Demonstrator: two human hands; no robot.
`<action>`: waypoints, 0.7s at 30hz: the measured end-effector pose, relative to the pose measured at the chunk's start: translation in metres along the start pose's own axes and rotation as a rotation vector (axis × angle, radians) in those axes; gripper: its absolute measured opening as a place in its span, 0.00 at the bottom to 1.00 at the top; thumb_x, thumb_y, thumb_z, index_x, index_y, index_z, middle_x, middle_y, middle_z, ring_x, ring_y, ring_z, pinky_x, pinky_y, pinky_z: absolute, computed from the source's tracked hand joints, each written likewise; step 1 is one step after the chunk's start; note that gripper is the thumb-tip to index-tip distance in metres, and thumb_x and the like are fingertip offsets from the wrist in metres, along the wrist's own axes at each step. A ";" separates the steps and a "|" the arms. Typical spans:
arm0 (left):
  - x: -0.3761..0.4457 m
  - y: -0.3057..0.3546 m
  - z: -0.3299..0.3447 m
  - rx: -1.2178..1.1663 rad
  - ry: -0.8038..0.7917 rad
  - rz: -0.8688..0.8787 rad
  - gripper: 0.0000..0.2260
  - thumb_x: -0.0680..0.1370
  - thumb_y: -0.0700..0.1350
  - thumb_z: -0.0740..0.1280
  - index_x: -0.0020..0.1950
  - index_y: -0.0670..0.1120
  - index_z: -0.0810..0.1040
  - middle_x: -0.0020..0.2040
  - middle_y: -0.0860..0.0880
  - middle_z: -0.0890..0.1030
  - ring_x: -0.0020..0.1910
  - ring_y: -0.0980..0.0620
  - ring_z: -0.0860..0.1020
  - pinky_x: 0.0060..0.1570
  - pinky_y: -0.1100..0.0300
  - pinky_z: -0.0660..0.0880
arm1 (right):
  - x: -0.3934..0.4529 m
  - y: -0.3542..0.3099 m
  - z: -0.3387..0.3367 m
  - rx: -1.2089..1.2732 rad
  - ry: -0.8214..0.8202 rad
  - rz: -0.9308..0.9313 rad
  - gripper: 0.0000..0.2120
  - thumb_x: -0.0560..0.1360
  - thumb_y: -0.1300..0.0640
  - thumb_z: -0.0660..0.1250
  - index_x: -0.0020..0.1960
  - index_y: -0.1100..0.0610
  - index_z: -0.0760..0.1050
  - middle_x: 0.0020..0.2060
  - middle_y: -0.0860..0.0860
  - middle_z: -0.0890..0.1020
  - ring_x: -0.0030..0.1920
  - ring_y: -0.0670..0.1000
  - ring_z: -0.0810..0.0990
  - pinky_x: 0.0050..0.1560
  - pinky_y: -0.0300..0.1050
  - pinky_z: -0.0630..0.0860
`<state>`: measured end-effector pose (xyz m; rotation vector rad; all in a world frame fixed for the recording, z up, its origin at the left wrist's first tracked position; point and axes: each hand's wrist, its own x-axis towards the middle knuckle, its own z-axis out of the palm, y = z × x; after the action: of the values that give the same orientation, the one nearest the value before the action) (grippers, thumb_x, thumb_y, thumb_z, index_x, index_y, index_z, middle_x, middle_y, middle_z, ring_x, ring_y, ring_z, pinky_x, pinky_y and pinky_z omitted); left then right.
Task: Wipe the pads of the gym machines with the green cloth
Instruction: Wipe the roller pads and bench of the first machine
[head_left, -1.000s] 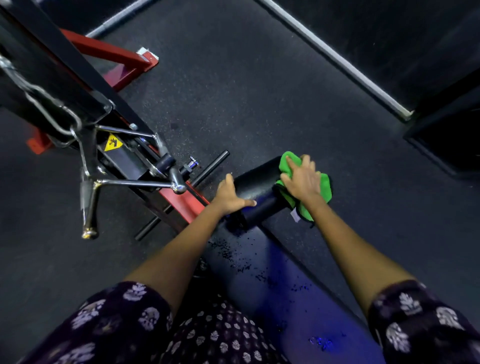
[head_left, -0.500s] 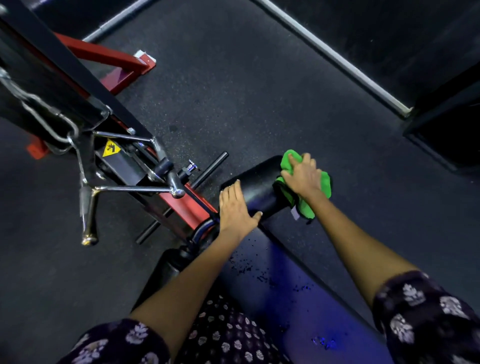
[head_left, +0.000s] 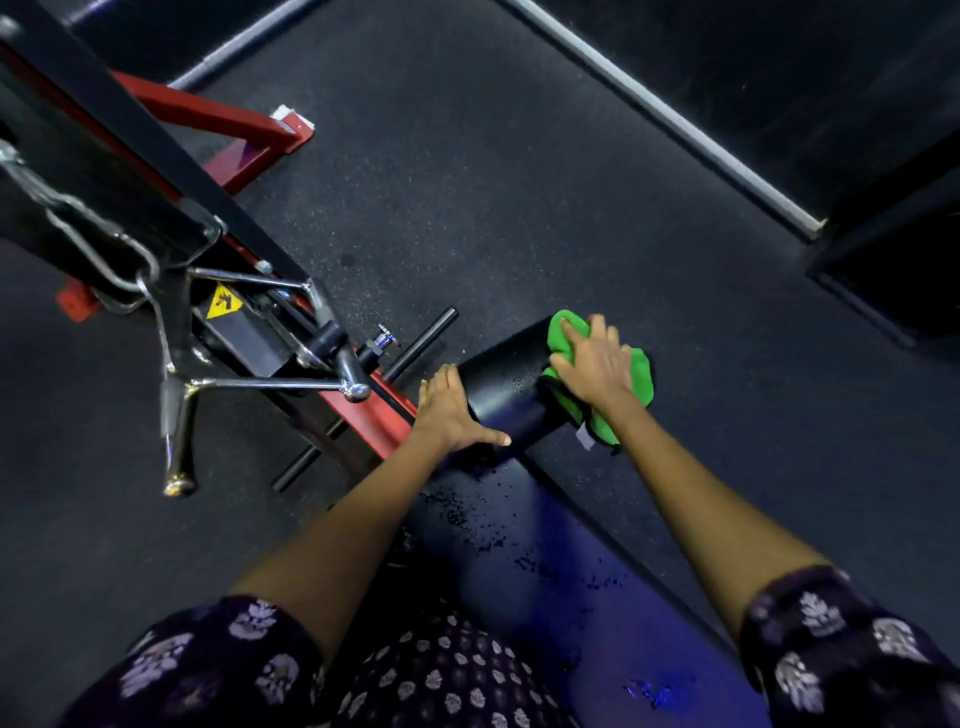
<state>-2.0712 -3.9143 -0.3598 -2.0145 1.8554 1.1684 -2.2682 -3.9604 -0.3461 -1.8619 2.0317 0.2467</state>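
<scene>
A black roller pad (head_left: 506, 379) lies across the far end of a long black bench pad (head_left: 545, 561) that carries scattered wet droplets. The green cloth (head_left: 636, 382) is draped over the roller's right end. My right hand (head_left: 592, 366) presses on the cloth with fingers spread over it and curved round the roller. My left hand (head_left: 449, 410) rests flat on the roller's left end, thumb stretched out along its near side.
To the left stands a red and black machine frame (head_left: 374, 415) with a chrome cable handle (head_left: 179, 410) hanging and a black crossbar (head_left: 421, 343). Dark rubber floor (head_left: 519, 182) surrounds the bench. A white floor strip (head_left: 675, 119) and a dark block (head_left: 904, 260) lie to the right.
My left hand has shifted back to the left end of the roller, thumb out. My right hand stays on the cloth, moving slightly over the roller's right end.
</scene>
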 end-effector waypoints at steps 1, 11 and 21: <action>-0.003 0.002 0.002 0.026 0.010 -0.002 0.61 0.59 0.63 0.77 0.76 0.36 0.45 0.77 0.39 0.51 0.76 0.45 0.49 0.75 0.51 0.43 | 0.003 -0.010 -0.001 -0.017 -0.015 -0.012 0.26 0.76 0.47 0.60 0.72 0.51 0.64 0.63 0.58 0.66 0.62 0.61 0.66 0.60 0.56 0.66; -0.024 0.019 0.032 0.361 0.143 0.030 0.58 0.66 0.67 0.70 0.75 0.34 0.40 0.76 0.35 0.44 0.76 0.38 0.41 0.72 0.46 0.37 | -0.056 -0.003 0.022 -0.020 -0.007 -0.487 0.35 0.72 0.50 0.68 0.75 0.48 0.59 0.67 0.60 0.67 0.61 0.61 0.69 0.56 0.54 0.68; 0.002 -0.019 -0.010 -0.427 0.079 0.085 0.40 0.60 0.41 0.81 0.66 0.37 0.65 0.63 0.40 0.66 0.64 0.45 0.67 0.60 0.66 0.61 | -0.034 -0.050 0.012 -0.118 0.022 -0.273 0.27 0.75 0.47 0.62 0.73 0.47 0.64 0.65 0.54 0.67 0.63 0.57 0.65 0.60 0.54 0.63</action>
<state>-2.0495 -3.9179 -0.3612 -2.2372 1.8670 1.6510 -2.2151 -3.9297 -0.3380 -2.1951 1.7835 0.2764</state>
